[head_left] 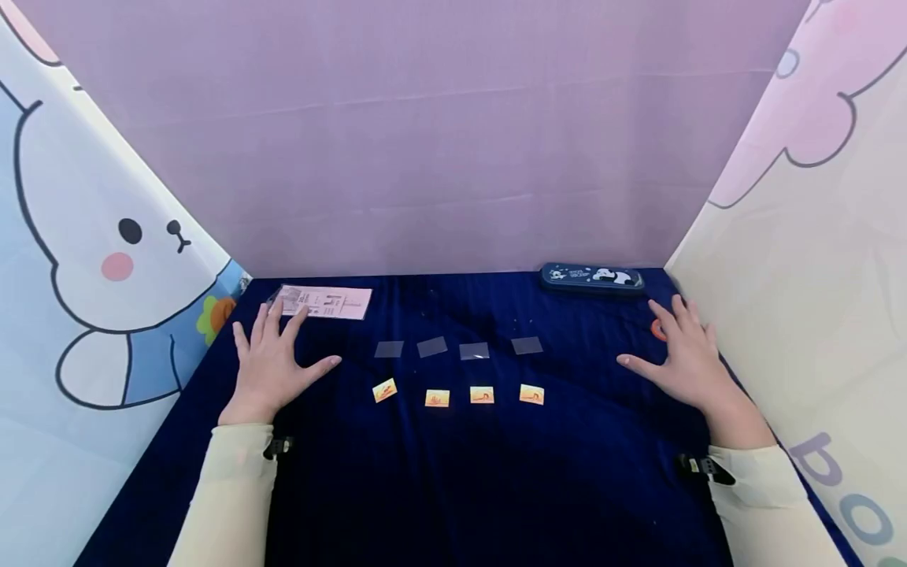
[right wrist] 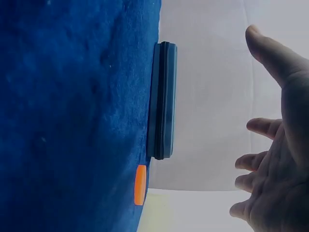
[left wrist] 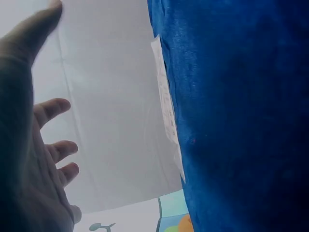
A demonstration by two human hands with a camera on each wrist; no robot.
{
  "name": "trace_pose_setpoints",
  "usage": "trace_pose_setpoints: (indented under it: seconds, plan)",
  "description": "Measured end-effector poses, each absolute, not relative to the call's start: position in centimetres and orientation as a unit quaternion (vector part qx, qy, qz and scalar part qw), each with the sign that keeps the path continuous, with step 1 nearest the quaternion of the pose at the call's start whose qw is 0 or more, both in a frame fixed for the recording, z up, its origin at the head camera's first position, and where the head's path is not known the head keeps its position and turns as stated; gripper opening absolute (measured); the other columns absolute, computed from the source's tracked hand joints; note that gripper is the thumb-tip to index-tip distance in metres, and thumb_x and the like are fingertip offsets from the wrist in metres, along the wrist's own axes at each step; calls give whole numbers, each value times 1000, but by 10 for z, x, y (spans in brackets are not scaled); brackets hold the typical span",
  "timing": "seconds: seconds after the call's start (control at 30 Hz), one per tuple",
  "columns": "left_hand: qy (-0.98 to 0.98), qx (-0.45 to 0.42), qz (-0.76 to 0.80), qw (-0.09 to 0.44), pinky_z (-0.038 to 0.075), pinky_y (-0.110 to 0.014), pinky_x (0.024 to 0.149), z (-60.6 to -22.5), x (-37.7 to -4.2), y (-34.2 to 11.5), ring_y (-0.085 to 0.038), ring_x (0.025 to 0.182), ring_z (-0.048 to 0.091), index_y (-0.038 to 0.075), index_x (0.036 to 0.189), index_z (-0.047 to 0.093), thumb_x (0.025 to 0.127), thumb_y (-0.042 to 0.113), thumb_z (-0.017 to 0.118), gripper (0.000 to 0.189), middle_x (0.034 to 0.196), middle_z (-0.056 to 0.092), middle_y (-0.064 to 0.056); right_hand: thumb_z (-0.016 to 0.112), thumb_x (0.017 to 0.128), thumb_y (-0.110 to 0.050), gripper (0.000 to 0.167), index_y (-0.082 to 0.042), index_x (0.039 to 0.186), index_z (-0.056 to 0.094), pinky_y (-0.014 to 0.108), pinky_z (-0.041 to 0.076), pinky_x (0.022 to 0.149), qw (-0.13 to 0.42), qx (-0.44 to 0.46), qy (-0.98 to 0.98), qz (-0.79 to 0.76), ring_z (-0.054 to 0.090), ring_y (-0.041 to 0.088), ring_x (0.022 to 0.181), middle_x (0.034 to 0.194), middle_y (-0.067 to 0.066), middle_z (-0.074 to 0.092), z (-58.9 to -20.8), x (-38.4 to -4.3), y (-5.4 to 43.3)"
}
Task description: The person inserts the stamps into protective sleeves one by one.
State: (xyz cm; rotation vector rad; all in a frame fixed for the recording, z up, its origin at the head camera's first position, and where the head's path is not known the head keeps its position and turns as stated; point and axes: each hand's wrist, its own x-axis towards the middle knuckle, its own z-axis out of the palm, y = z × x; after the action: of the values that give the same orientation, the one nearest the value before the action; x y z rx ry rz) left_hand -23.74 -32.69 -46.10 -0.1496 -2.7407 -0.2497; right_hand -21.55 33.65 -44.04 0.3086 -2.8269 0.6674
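Note:
My left hand point(head_left: 269, 366) hovers over the left side of the dark blue cloth with fingers spread, holding nothing. Beyond its fingertips lies a pink printed sheet in a clear sleeve point(head_left: 343, 303). On the right, my right hand point(head_left: 687, 358) is likewise spread and holds nothing. An orange ring-shaped item point(right wrist: 140, 185) lies near it, partly hidden by the fingers in the head view. Between the hands, several small yellow-orange picture cards point(head_left: 437, 398) form a row. Behind them runs a row of small clear rectangular pieces point(head_left: 474, 351).
A dark blue case with a panda print point(head_left: 593, 279) lies at the back right, close to the purple back curtain point(head_left: 453, 142). Printed cartoon panels flank the cloth-covered table point(head_left: 468, 488) on the left and right.

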Motion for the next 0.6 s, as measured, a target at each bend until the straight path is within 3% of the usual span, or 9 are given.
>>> trace_pose_setpoints:
  seconds: [0.2, 0.43, 0.6]
  plan:
    - [-978, -48, -94, 178, -16, -70, 115, -456, -240, -329, -46, 158, 3, 7, 161, 37, 78, 85, 69, 119, 173, 8, -23, 83, 90, -46, 105, 1, 163, 24, 71, -9, 117, 108, 132, -956, 240, -8, 52, 155, 167, 37, 6, -436, -222, 335]
    - [-980, -56, -106, 156, -12, -70, 117, -452, -244, -330, -51, 154, 14, 5, 161, 36, 81, 82, 68, 116, 171, 14, -26, 81, 92, -47, 99, 0, 163, 29, 69, -4, 120, 96, 138, -955, 245, 0, 51, 156, 168, 33, 11, -435, -230, 328]
    - [-977, -75, -114, 164, -3, -70, 120, -450, -251, -330, -52, 150, 26, 4, 157, 42, 84, 76, 72, 107, 166, 28, -26, 79, 94, -46, 94, 0, 161, 32, 71, 4, 120, 86, 137, -956, 244, 9, 53, 155, 167, 33, 17, -435, -238, 320]
